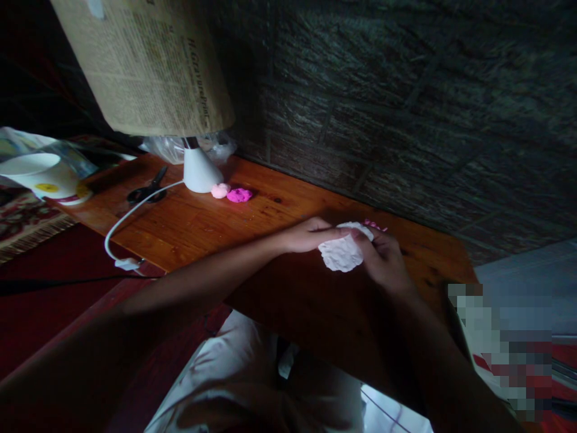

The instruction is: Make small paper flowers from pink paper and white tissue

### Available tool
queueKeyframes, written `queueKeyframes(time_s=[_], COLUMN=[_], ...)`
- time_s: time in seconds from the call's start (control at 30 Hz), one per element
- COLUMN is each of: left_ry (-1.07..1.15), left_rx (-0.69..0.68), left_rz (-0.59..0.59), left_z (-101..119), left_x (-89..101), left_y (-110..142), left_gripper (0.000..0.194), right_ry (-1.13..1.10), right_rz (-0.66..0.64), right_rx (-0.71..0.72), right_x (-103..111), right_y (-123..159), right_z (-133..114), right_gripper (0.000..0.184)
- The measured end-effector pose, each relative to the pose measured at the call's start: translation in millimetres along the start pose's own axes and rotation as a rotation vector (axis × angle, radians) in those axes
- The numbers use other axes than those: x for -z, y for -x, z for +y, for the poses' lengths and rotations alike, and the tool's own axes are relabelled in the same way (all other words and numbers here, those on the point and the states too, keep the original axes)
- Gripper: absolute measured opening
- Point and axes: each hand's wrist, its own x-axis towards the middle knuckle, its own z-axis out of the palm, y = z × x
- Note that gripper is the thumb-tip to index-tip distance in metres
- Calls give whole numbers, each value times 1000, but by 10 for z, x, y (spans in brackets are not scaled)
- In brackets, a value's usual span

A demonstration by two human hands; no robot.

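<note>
Above the wooden table, a flattened, lumpy disc of white modelling clay (341, 253) is pinched between both of my hands. My left hand (309, 234) grips its upper left edge, thumb laid across the top. From the other side, my right hand (383, 255) presses its thumb onto the clay's upper right part; the fingers behind the clay are hidden. Just beyond my right hand lie small pink pieces (375, 225), partly covered by it. A pale pink lump of clay (220, 190) and a bright magenta lump (239, 195) sit together by the lamp base.
A lamp with a newsprint shade (166, 72) stands on the wooden table (189, 231), its white cable (118, 219) looping over the left edge. Black scissors (148, 189) and a paper cup (45, 177) are at the left. A dark brick wall (360, 108) borders the table's back.
</note>
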Motion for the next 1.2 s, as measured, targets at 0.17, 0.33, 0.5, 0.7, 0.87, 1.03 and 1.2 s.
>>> queueKeyframes(time_s=[0.17, 0.33, 0.5, 0.7, 0.87, 1.03, 1.2], left_ry=[-15, -23, -10, -1, -10, 11, 36], left_rx=[-16, 22, 78, 11, -54, -86, -96], left_rz=[-54, -86, -170, -36, -10, 9, 20], left_z=[-1, -1, 32, -9, -62, -44, -16], left_x=[53, 92, 67, 25, 15, 36, 36], left_y=[11, 26, 43, -2, -35, -18, -4], left_gripper=[49, 50, 52, 51, 42, 41, 37], right_ry=[6, 21, 33, 105, 99, 77, 30], right_rz=[-6, -134, -186, -105, -65, -67, -110], right_rx=[-6, -44, -88, 1, -36, -17, -63], right_x=[-4, 58, 101, 90, 26, 8, 29], right_y=[14, 4, -5, 2, 23, 24, 8], right_z=[0, -15, -31, -21, -13, -11, -36], right_gripper=[46, 55, 46, 45, 47, 48, 56])
